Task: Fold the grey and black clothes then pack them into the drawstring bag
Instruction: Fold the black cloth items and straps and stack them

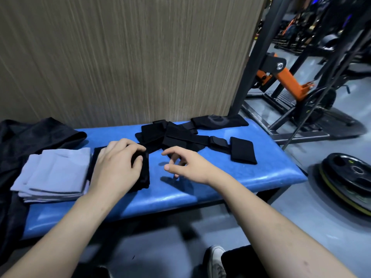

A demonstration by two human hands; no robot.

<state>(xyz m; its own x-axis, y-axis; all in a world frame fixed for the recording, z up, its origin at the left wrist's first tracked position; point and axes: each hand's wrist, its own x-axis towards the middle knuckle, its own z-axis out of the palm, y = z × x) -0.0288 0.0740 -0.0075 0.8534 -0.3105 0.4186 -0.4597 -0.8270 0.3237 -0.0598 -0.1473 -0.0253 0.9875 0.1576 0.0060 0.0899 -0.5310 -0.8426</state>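
Observation:
A folded grey cloth (pixel 54 173) lies on the left of the blue padded bench (pixel 241 177). Right beside it sits a folded black cloth (pixel 145 173), and my left hand (pixel 116 165) lies on top of it with the fingers curled over its far edge. My right hand (pixel 186 165) hovers just above the bench to the right of that cloth, fingers loosely bent, holding nothing. A dark drawstring bag (pixel 30 135) lies crumpled at the far left, partly hanging off the bench.
Black straps and pads (pixel 200 139) are spread over the back and right of the bench. A wood-grain panel (pixel 120 57) stands behind. Weight plates (pixel 349 177) lie on the floor at right, beside a gym machine frame (pixel 285 81). My shoe (pixel 215 261) is below.

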